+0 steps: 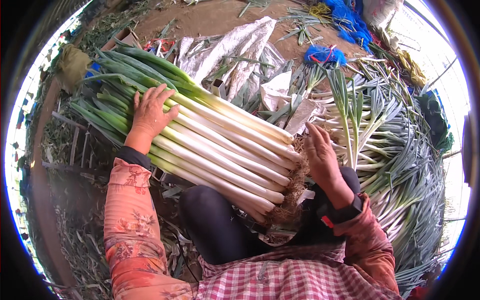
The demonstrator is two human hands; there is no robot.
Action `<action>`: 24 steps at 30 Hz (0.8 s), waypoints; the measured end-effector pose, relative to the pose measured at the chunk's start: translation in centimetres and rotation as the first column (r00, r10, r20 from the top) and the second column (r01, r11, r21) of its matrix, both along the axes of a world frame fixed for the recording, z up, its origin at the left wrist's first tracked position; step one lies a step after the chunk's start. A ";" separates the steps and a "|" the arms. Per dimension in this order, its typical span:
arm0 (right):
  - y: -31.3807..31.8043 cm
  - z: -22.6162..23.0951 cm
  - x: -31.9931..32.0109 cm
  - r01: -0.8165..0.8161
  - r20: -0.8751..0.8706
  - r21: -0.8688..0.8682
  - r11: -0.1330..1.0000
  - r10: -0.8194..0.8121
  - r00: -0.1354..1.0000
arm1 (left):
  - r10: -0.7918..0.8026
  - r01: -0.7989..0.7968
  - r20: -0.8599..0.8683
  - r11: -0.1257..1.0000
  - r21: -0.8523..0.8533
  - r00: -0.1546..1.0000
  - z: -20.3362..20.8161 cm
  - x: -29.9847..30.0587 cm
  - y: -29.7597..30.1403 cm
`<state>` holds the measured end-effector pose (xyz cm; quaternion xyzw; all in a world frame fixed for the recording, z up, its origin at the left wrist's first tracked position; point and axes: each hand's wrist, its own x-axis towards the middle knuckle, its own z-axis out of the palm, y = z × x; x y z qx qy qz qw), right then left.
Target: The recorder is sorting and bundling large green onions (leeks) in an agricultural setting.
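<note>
A row of long, thick green onions (225,142) lies slantwise in front of me, green leaves at the upper left and white stems running down to the right. Brown stringy roots (291,197) hang at the lower right ends. My left hand (152,111) rests on top of the stems near where they turn green, its fingers spread. Beside the root ends, my right hand (321,152) is held with its fingers stretched out, palm side toward the roots. Nothing shows in its grasp. Whether it touches the roots is hard to make out.
A large heap of loose green onions (395,165) covers the ground at my right. Crumpled whitish plastic sheeting (240,47) lies beyond the row. Blue netting (350,22) sits at the far right, and a metal frame (80,142) stands at the left.
</note>
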<state>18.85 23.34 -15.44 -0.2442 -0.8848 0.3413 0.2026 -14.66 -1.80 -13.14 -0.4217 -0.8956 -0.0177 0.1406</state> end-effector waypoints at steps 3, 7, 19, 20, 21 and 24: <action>-2.0 -2.8 -1.2 -0.071 0.128 0.017 0.997 0.068 0.989 | -0.018 0.018 -0.008 1.000 0.011 1.000 -0.3 0.0 0.5; -4.5 -3.0 -1.9 -0.170 0.093 0.298 0.939 0.149 0.984 | -0.013 0.014 -0.023 1.000 0.013 1.000 -0.3 0.0 0.2; -4.3 -3.1 -2.3 -0.186 0.071 0.446 0.875 0.172 0.982 | -0.070 0.066 -0.060 0.995 -0.073 0.996 -0.8 0.7 1.3; -4.1 -2.4 -2.2 -0.233 0.090 0.360 0.903 0.215 0.972 | -0.048 0.043 -0.043 0.994 -0.097 0.998 -0.4 1.0 1.5; -3.8 -1.8 -2.0 -0.246 0.119 0.278 0.929 0.220 0.968 | -0.061 0.061 0.000 0.994 -0.091 0.998 -0.3 1.3 2.0; -3.8 -4.5 -2.5 -0.253 0.095 0.306 0.918 0.235 0.967 | 0.043 -0.033 0.055 0.986 -0.164 0.998 -0.7 0.6 0.5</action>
